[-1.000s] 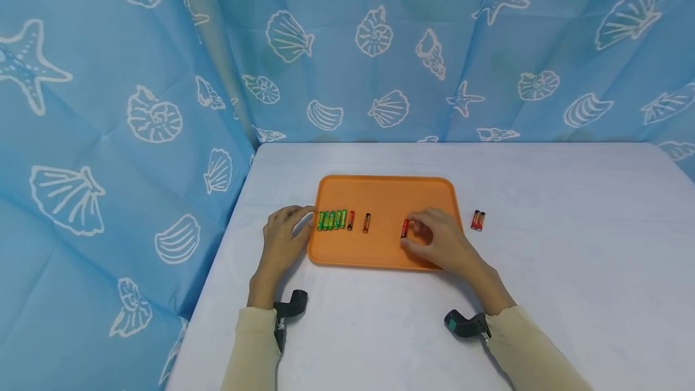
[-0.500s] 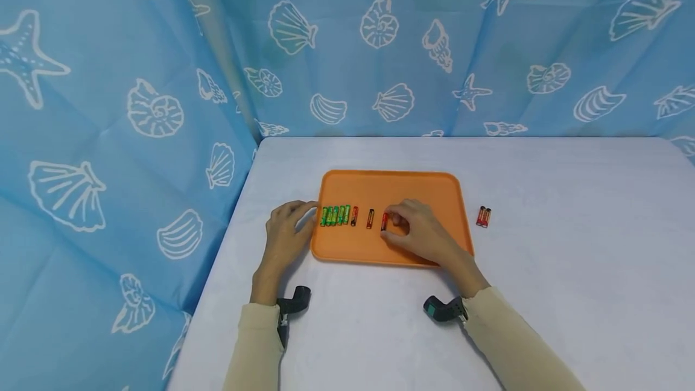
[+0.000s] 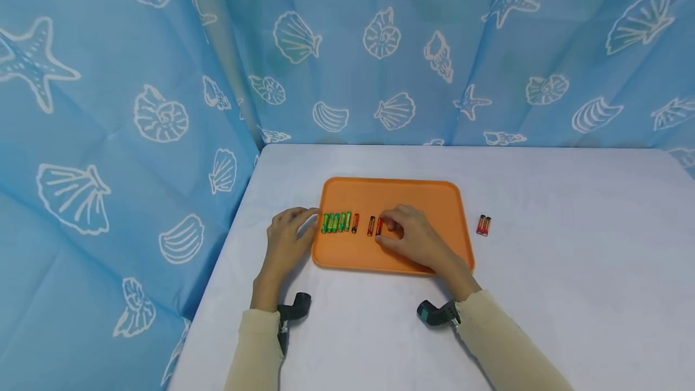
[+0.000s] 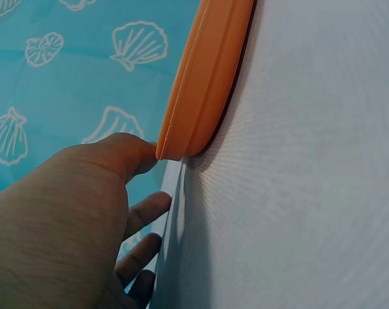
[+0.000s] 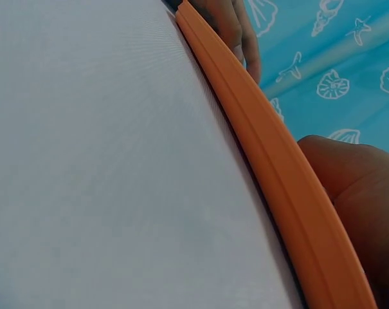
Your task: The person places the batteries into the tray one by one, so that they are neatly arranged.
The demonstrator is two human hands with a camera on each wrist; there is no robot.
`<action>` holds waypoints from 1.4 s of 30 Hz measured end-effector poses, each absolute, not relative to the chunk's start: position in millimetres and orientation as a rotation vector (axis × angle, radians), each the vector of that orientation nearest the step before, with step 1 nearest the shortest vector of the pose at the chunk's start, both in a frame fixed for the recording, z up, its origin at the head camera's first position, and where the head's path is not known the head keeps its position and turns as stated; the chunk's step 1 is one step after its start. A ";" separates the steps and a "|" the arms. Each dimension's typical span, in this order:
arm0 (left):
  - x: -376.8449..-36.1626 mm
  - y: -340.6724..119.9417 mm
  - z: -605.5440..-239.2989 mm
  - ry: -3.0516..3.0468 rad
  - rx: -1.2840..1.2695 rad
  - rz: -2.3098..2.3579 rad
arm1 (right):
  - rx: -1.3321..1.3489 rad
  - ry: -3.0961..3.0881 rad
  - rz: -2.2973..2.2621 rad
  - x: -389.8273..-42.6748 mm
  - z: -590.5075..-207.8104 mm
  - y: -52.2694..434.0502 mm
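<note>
An orange tray (image 3: 402, 195) lies on the table. Across its left part runs a row of several green batteries (image 3: 336, 222), followed by a red battery (image 3: 355, 223) and, after a gap, a red-and-black battery (image 3: 371, 225). My right hand (image 3: 407, 232) pinches another red battery (image 3: 379, 227) between thumb and fingertips, close beside that last one. At the tray's left rim is my left hand (image 3: 285, 240), its fingers loosely bent; in the left wrist view the thumb (image 4: 139, 154) touches the rim. The tray's side hides the batteries from both wrist views.
Two red batteries (image 3: 483, 225) lie side by side on the white tablecloth (image 3: 570, 246), to the right of the tray. A blue curtain (image 3: 347, 77) with shell prints hangs behind the table and along its left side.
My right hand has slid the pinched red battery leftward across the tray, up close to the red-and-black one. My left hand stays at the left rim. The head view shifts slightly.
</note>
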State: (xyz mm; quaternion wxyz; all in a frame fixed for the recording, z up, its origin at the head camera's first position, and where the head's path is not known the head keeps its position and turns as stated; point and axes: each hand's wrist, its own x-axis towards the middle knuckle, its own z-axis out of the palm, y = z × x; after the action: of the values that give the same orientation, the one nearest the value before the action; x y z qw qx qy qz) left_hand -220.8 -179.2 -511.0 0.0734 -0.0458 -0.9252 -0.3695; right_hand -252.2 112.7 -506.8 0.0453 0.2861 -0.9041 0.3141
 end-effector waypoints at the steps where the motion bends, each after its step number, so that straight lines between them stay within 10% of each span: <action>1: -220.7 -178.8 -510.7 -2.776 -0.139 -1.109 | 0.874 -2.759 0.961 -252.1 -506.6 112.3; 42: -215.5 -176.1 -515.4 -2.745 -0.106 -1.081 | 0.849 -2.595 0.978 -233.6 -496.1 133.3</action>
State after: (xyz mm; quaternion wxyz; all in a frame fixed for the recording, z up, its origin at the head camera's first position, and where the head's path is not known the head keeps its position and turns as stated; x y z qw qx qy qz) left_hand -215.5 -176.1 -515.4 0.0946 -0.0358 -0.9257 -0.3644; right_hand -233.6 133.3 -496.1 0.1203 0.2907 -0.8883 0.3346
